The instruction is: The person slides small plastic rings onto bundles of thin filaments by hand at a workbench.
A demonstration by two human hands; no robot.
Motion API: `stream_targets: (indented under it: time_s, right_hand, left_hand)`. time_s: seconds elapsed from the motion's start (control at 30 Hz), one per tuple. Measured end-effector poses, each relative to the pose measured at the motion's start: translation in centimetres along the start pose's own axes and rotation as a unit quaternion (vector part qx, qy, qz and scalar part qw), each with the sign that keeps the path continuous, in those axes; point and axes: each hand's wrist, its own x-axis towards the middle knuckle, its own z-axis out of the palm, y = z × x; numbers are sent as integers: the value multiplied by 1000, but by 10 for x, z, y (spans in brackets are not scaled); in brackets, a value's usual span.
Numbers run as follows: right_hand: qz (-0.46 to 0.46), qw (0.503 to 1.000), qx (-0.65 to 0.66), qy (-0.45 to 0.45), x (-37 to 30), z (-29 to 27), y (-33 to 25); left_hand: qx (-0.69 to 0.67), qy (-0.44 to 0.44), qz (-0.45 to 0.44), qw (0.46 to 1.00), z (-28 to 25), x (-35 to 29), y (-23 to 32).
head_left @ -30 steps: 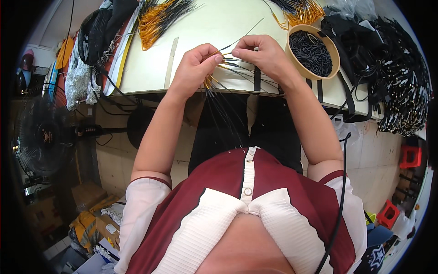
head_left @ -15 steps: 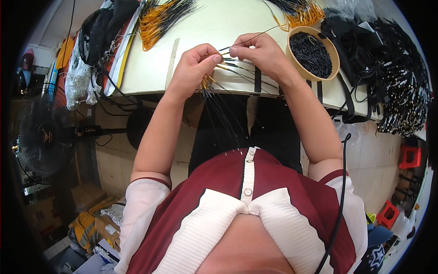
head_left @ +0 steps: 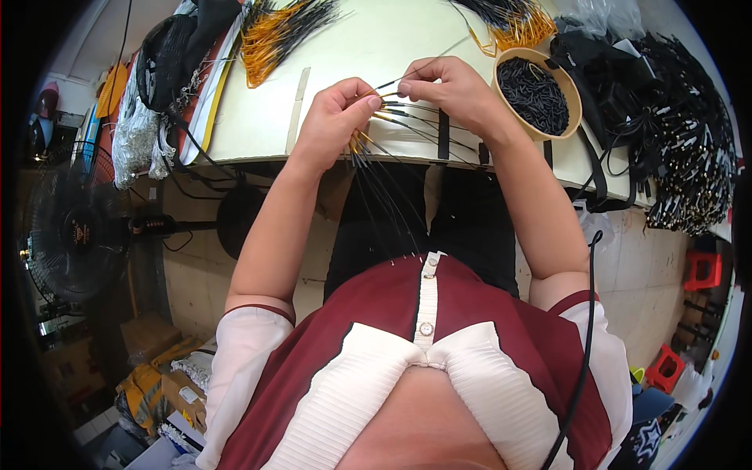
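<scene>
A bunch of thin black wires with orange-yellow sections [head_left: 407,124] is gripped in my left hand [head_left: 335,121], its thumb and fingers pressed together. Some of the wires fan out rightward over the table; others hang down past its front edge. To the right, my right hand [head_left: 453,92] pinches one thin wire [head_left: 399,93] between thumb and forefinger, close to the left fingertips. A fine dark strand slants up and right past its knuckles. What lies right between the fingertips is too small to make out. Near my right wrist stands a bowl [head_left: 576,117] of short black tubes [head_left: 533,95].
Two piles of black-and-orange wires, one left [head_left: 270,43] and one right [head_left: 521,23], lie at the table's [head_left: 376,39] far side. Black cables [head_left: 681,149] heap up at right. A fan [head_left: 78,227] stands left, red stools [head_left: 703,270] at right.
The strand by my right hand now slants more steeply, and the right fingertips have shifted slightly. My left hand keeps its hold on the bunch, nearly still.
</scene>
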Motion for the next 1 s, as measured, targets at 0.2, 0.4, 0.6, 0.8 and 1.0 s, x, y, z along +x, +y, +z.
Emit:
stream_targets:
  time_s: [0.2, 0.4, 0.6, 0.8, 1.0]
  right_hand:
    - [-11, 1000, -11, -13, -1, 1, 4]
    - [-38, 999, 11, -22, 0, 3, 9]
    - [-78, 997, 15, -20, 3, 5, 13]
    - [10, 999, 17, -44, 1, 1, 4]
    - [13, 999, 5, -45, -2, 0, 3]
  left_hand:
    - [0, 0, -3, 1000, 0, 0, -1]
    - [5, -10, 1, 1000, 0, 0, -1]
    - [12, -16, 11, 1000, 2, 0, -3]
    - [24, -6, 6, 1000, 2, -1, -4]
    - [36, -9, 1, 999, 2, -3, -1]
